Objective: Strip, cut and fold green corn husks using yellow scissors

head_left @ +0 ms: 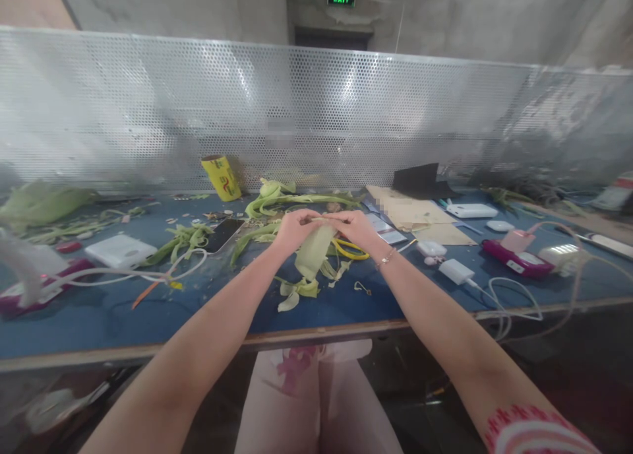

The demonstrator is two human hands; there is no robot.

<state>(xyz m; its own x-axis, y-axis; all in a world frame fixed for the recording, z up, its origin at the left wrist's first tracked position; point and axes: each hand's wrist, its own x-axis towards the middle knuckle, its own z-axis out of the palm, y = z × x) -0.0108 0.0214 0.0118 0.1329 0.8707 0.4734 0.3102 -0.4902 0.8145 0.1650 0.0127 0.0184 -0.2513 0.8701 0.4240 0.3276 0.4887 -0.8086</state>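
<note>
Both hands meet over the middle of the blue table. My left hand and my right hand pinch the top of a pale green leaf, which hangs down between them. Fingertips almost touch, and part of them is hidden by the hands themselves. Below the leaf lie smaller pale leaf pieces. Behind the hands stretch long green stalks. A yellow loop, perhaps a scissor handle, lies beside my right hand.
A yellow can-like container stands at the back. Around lie a phone, a white box, brown paper, a white charger with a cable, and a purple power strip. A perforated metal screen rises behind.
</note>
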